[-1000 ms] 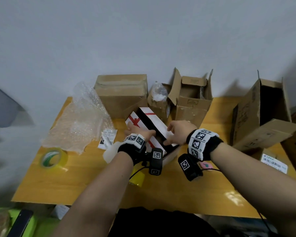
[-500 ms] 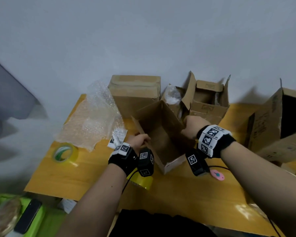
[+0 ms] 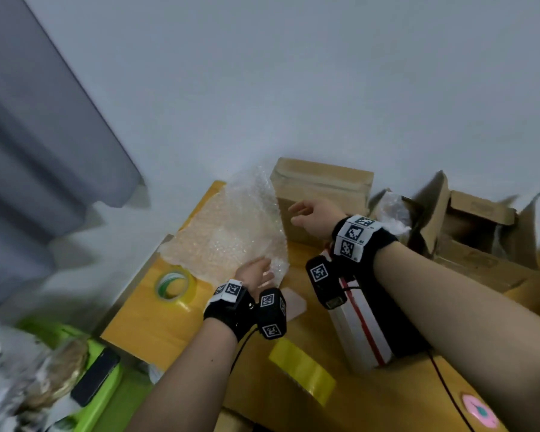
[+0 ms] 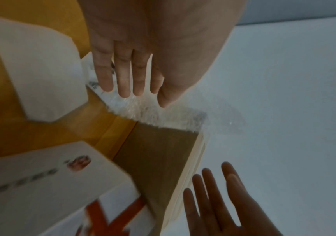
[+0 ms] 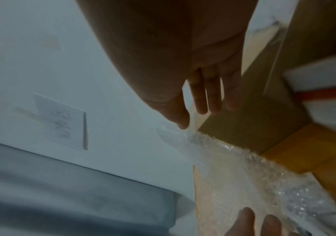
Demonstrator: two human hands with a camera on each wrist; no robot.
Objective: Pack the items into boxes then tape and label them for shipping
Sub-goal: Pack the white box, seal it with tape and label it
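A crumpled sheet of bubble wrap (image 3: pixel 228 232) lies at the table's far left. My left hand (image 3: pixel 258 271) is at its near right corner with straight fingers (image 4: pixel 130 79); contact with the bubble wrap (image 4: pixel 153 111) is unclear. My right hand (image 3: pixel 306 213) hovers with spread fingers, holding nothing, in front of a closed cardboard box (image 3: pixel 321 188). In the right wrist view, my right hand (image 5: pixel 207 95) is above the bubble wrap (image 5: pixel 243 175). A white gift box with a red ribbon (image 3: pixel 362 319) lies under my right forearm.
A tape roll (image 3: pixel 175 286) sits by the left table edge, and a yellow tape roll (image 3: pixel 303 369) lies near the front. Open cardboard boxes (image 3: pixel 474 226) stand at the back right. A green tray with a phone (image 3: pixel 97 372) sits below the table's left corner.
Both hands have let go of the gift box and moved left and back to the bubble wrap. The view has swung left, and the gift box now lies on the table.
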